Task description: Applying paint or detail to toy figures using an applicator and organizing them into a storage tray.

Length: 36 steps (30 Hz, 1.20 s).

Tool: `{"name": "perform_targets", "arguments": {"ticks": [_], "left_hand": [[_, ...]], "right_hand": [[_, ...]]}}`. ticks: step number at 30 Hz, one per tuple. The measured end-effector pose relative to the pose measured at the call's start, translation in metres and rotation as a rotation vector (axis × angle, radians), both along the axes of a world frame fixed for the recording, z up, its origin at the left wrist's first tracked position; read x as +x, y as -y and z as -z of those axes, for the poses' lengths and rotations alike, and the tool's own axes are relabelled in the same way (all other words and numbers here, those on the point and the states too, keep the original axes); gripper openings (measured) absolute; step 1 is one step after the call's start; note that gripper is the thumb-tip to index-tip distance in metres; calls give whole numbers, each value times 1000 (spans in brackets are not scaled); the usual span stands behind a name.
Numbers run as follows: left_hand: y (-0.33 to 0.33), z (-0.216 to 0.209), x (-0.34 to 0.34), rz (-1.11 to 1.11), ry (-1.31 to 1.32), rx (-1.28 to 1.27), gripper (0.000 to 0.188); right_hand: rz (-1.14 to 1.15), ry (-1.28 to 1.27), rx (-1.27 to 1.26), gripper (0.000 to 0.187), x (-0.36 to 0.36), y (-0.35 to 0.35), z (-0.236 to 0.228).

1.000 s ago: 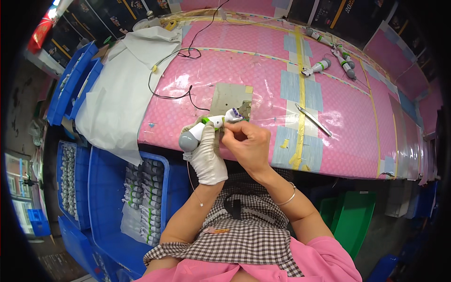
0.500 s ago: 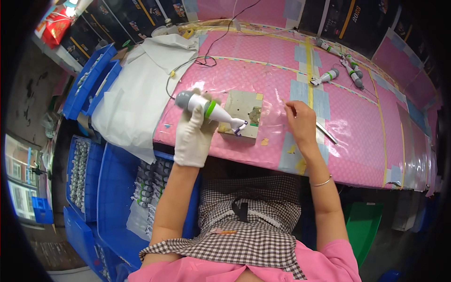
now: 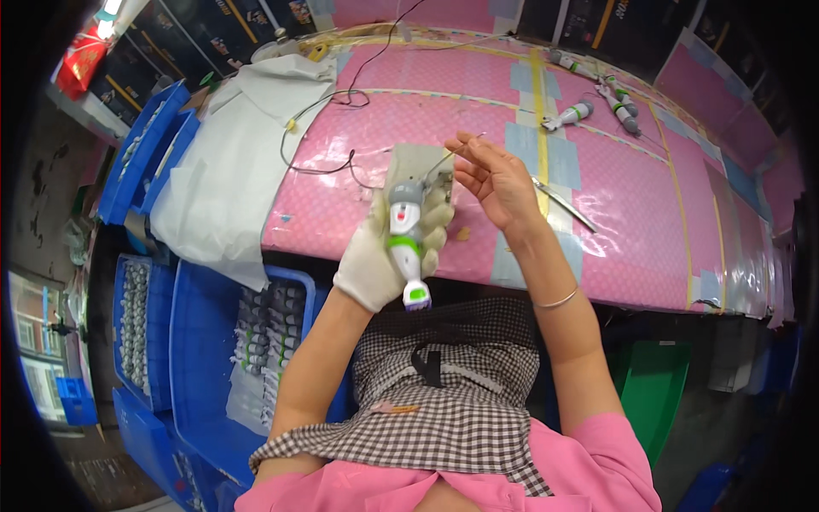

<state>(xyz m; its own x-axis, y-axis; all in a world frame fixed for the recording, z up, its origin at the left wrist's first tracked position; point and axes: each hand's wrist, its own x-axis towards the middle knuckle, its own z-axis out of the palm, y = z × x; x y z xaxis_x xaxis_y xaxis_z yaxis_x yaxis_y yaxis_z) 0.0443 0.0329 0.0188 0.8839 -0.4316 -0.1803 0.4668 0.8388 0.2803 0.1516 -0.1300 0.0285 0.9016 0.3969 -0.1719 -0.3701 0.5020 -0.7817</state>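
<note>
Part (image 3: 405, 240) is in my gloved left hand (image 3: 373, 263), over the near edge of the table (image 3: 328, 224), grey domed end away from me, narrow white end toward my apron (image 3: 444, 375). Left fingers are wrapped about its middle, palm under it, the green band exposed. Right hand (image 3: 497, 181) is bare and half curled, the lower fingers loose; thumb and forefinger meet near a thin wire (image 3: 439, 164) by the domed end, but it is too fine here to tell whether they grip it. Handling, my estimate: hard plastic shell, stiff, fairly light, smooth enough to slide on a glove. Best hold is round the thick body beside the band. The narrow tip looks the more fragile end, and the wire should bear no pull.
</note>
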Motion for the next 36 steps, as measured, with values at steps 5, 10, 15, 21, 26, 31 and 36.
{"name": "perform_targets", "arguments": {"ticks": [5, 10, 15, 21, 26, 31, 36], "left_hand": [[5, 4, -20, -20, -18, 212, 72], [20, 3, -32, -46, 95, 853, 34], [22, -3, -23, -247, 112, 944, 22], [8, -10, -5, -149, 35, 716, 37], [5, -7, 2, -137, -13, 624, 40], [3, 4, 3, -194, 7, 566, 36], [6, 0, 0, -192, 29, 578, 31]], "right_hand": [[29, 19, 136, 24, -11, 8, 9], [7, 407, -429, 17, -10, 15, 25], [-91, 770, -976, 22, -2, 16, 41], [-331, 360, -619, 26, 9, 16, 35], [-555, 275, -563, 27, 22, 21, 33], [-534, 291, -623, 27, 19, 18, 28], [-374, 426, -695, 27, 9, 15, 15]]}}
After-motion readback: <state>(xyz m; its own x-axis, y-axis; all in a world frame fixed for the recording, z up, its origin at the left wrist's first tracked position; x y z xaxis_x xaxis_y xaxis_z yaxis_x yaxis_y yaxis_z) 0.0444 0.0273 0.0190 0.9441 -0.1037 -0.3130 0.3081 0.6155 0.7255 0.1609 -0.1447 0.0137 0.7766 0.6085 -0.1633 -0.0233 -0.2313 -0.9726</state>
